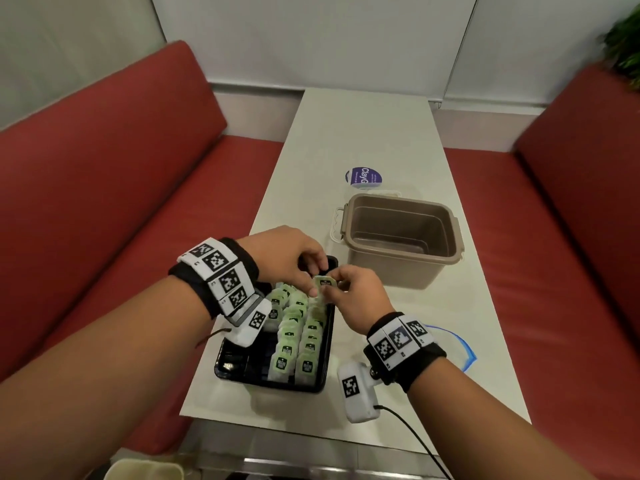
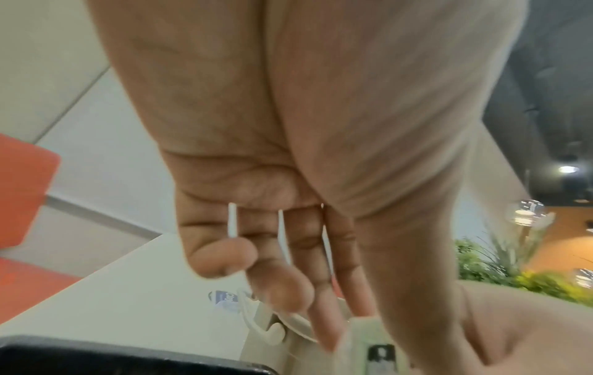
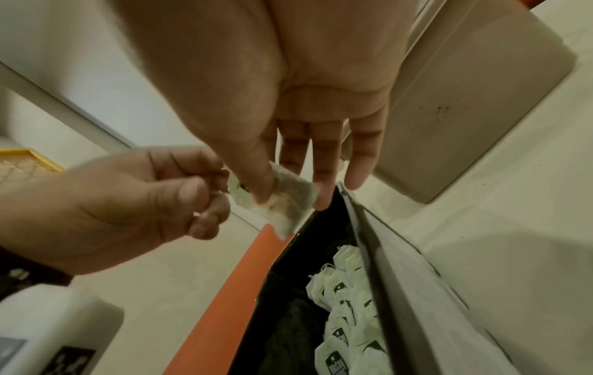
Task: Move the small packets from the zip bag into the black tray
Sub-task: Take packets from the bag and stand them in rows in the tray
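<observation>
Item 1, small packet (image 1: pixel 325 281): green-and-white sachet, held in the air above the far end of the black tray (image 1: pixel 330 336), at about 12 o'clock of the tray's filled rows. In the right-wrist view it hangs with 1 corner pointing down.

Item 2, right hand (image 1: pixel 358 295): thumb and fingertips clamped on the packet's near edge; the little finger stands clear.

Item 3, left hand (image 1: pixel 289 256): fingers curled, pinching the packet's far side, at 10 o'clock of the right hand.

Item 4, packets in tray (image 1: pixel 298 336): about 3 overlapping rows, printed faces up, running from 6 o'clock to 12 o'clock. The left part of the tray is bare.

Item 5, zip bag: cannot be made out in any view.

Item 6, brown tub (image 1: pixel 401 237): open, at 2 o'clock of the tray, on the white table (image 1: pixel 363 133).

Handling note: best lower the packet flat, printed face up, onto the far end of a row, overlapping its neighbour. Release 1 hand first, likely the left, so the other steers. The light sachets shift easily; avoid brushing the set rows.
</observation>
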